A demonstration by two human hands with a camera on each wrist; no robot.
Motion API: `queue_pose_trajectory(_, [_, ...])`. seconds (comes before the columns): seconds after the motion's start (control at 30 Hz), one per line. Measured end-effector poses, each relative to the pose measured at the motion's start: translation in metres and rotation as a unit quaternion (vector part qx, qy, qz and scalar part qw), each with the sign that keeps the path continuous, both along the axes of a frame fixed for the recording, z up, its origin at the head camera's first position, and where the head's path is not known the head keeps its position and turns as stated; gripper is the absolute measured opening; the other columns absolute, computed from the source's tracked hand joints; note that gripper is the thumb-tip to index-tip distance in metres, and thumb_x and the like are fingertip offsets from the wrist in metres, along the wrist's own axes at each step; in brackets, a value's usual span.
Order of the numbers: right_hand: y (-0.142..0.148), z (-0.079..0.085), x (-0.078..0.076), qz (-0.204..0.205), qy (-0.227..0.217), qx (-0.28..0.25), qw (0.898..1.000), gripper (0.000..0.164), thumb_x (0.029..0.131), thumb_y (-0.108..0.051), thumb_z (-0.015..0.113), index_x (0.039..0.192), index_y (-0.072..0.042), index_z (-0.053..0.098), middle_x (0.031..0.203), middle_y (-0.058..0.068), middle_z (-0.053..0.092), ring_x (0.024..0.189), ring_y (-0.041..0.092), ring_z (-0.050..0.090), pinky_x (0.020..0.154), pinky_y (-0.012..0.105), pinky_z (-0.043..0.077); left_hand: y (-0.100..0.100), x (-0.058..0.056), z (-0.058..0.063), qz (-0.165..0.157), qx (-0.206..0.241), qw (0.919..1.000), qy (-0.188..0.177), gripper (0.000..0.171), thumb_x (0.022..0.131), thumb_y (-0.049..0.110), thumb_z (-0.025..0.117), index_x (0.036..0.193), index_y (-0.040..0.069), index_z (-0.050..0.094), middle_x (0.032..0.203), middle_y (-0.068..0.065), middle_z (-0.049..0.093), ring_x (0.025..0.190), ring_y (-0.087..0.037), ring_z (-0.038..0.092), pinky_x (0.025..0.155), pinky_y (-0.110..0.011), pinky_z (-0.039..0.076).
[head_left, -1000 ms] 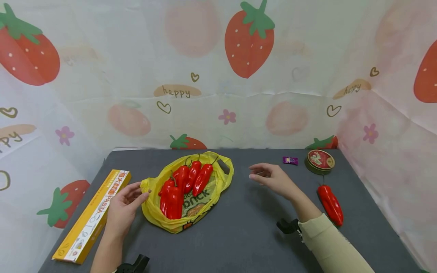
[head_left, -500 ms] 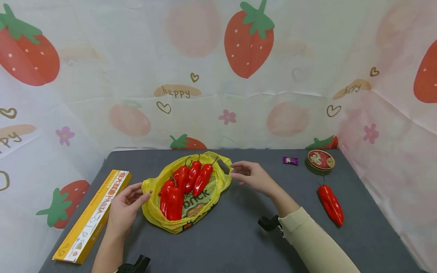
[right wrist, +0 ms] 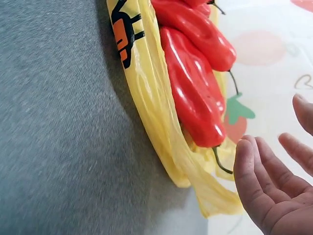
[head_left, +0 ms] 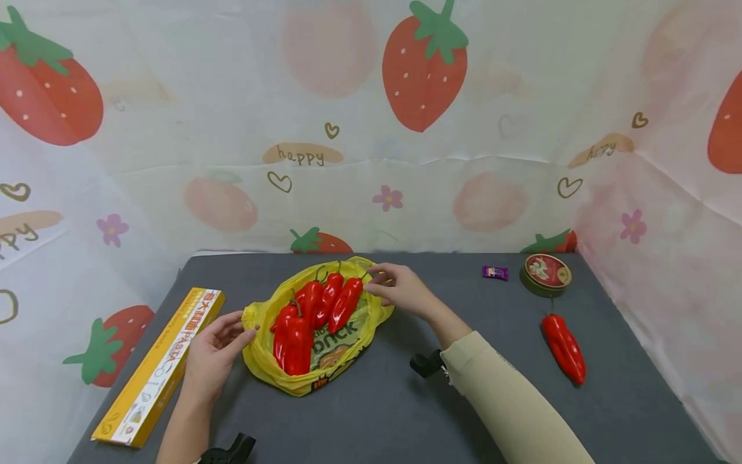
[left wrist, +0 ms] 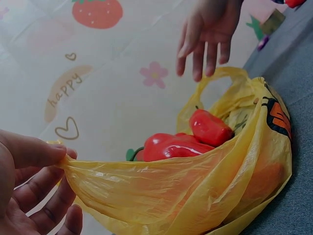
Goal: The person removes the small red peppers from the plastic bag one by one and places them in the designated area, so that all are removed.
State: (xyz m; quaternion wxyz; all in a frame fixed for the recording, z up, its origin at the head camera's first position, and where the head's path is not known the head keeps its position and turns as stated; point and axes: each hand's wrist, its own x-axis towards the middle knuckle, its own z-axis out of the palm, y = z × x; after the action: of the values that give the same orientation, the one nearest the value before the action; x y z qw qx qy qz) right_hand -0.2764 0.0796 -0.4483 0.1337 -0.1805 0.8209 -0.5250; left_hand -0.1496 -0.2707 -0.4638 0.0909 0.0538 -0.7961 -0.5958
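Note:
A yellow plastic bag (head_left: 263,367) lies wide-mouthed on the table with several glossy red peppers (head_left: 298,345) inside. My left hand (head_left: 211,351) pinches the bag's left edge between thumb and fingers; the left wrist view shows the plastic (left wrist: 132,191) pulled taut from that pinch. Over the bag's right side hovers my right hand (head_left: 400,290), its fingers extended and parted, close to the stem of the rightmost pepper (head_left: 346,306). In the right wrist view that hand (right wrist: 279,186) holds nothing, and the bag's loose handle (right wrist: 215,196) is beside its fingertips.
A yellow pasta box (head_left: 156,367) lies along the table's left side. At the right are a single red pepper (head_left: 563,348), a round red-and-gold tin (head_left: 545,274) and a small purple wrapped packet (head_left: 495,272). A strawberry-print cloth (head_left: 371,129) hangs behind the table.
My right hand has moved left from beyond the bag to above its right side, near the peppers. My left hand keeps its pinch on the bag's edge.

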Motion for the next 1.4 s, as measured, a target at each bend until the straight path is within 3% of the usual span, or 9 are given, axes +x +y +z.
queue_pose_trajectory(0.2, [-0.018, -0.005, -0.014, 0.002, -0.033, 0.005, 0.999, 0.055, 0.097, -0.030, 0.069, 0.145, -0.008, 0.052, 0.123, 0.019, 0.065, 0.107, 0.037, 0.068, 0.079, 0.041, 0.061, -0.001, 0.001, 0.000, 0.003, 0.002, 1.0000, 0.001, 0.047, 0.096, 0.024, 0.071, 0.135, 0.001, 0.058, 0.102, 0.012, 0.069, 0.094, -0.003, 0.064, 0.082, -0.013, 0.054])
queue_pose_trajectory(0.5, [-0.040, -0.016, -0.035, -0.044, -0.098, 0.031, 0.994, 0.054, 0.096, -0.029, 0.070, 0.144, -0.011, 0.054, 0.126, 0.017, 0.063, 0.105, 0.036, 0.069, 0.073, 0.040, 0.062, 0.000, -0.001, -0.001, -0.002, 0.001, 1.0000, 0.007, 0.047, 0.096, 0.025, 0.071, 0.135, 0.001, 0.059, 0.103, 0.013, 0.068, 0.094, -0.003, 0.064, 0.083, -0.013, 0.054])
queue_pose_trajectory(0.63, [-0.046, -0.017, -0.038, -0.046, -0.106, 0.065, 0.991, 0.053, 0.097, -0.032, 0.069, 0.144, -0.014, 0.054, 0.121, 0.018, 0.065, 0.094, 0.033, 0.069, 0.067, 0.037, 0.061, 0.000, 0.000, -0.001, 0.000, -0.003, 1.0000, 0.003, 0.048, 0.096, 0.026, 0.071, 0.135, 0.001, 0.058, 0.102, 0.013, 0.068, 0.094, -0.002, 0.064, 0.083, -0.012, 0.053])
queue_pose_trajectory(0.77, [-0.050, -0.019, -0.037, -0.038, -0.106, 0.083, 0.990, 0.053, 0.097, -0.034, 0.069, 0.145, -0.015, 0.054, 0.110, 0.019, 0.066, 0.074, 0.026, 0.064, 0.058, 0.032, 0.055, 0.000, 0.001, -0.001, 0.004, -0.003, 1.0000, 0.001, 0.048, 0.096, 0.026, 0.072, 0.135, 0.001, 0.058, 0.101, 0.014, 0.068, 0.094, -0.002, 0.064, 0.082, -0.013, 0.054])
queue_pose_trajectory(1.0, [-0.055, -0.021, -0.033, -0.016, -0.100, 0.092, 0.991, 0.057, 0.098, -0.032, 0.067, 0.149, -0.016, 0.049, 0.126, 0.017, 0.063, 0.069, 0.029, 0.067, 0.052, 0.030, 0.050, 0.000, 0.000, -0.003, -0.001, -0.009, 1.0000, 0.003, 0.047, 0.096, 0.026, 0.071, 0.134, 0.001, 0.059, 0.102, 0.013, 0.068, 0.094, -0.002, 0.064, 0.082, -0.013, 0.054])
queue_pose_trajectory(1.2, [-0.058, -0.023, -0.031, -0.007, -0.128, 0.054, 0.990, 0.047, 0.096, -0.023, 0.071, 0.139, -0.007, 0.058, 0.088, 0.009, 0.059, 0.056, 0.021, 0.050, 0.055, 0.031, 0.045, 0.000, -0.002, -0.004, -0.002, -0.016, 0.9998, 0.010, 0.045, 0.096, 0.025, 0.071, 0.133, 0.002, 0.060, 0.102, 0.012, 0.069, 0.094, -0.003, 0.064, 0.082, -0.013, 0.054])
queue_pose_trajectory(1.3, [-0.058, -0.024, -0.030, -0.002, -0.139, 0.044, 0.989, 0.044, 0.093, -0.022, 0.075, 0.131, -0.004, 0.062, 0.088, 0.010, 0.061, 0.061, 0.020, 0.054, 0.060, 0.033, 0.052, 0.000, -0.002, -0.004, -0.002, -0.019, 0.9998, 0.007, 0.046, 0.096, 0.027, 0.071, 0.134, 0.003, 0.060, 0.102, 0.012, 0.068, 0.094, -0.003, 0.064, 0.082, -0.013, 0.054])
queue_pose_trajectory(1.4, [-0.056, -0.023, -0.030, 0.001, -0.146, 0.025, 0.989, 0.041, 0.091, -0.022, 0.077, 0.126, -0.006, 0.064, 0.109, 0.012, 0.065, 0.080, 0.027, 0.066, 0.072, 0.040, 0.061, 0.000, -0.002, -0.004, 0.000, -0.020, 0.9998, 0.002, 0.047, 0.096, 0.028, 0.071, 0.134, 0.003, 0.060, 0.103, 0.013, 0.068, 0.095, -0.003, 0.063, 0.082, -0.013, 0.054])
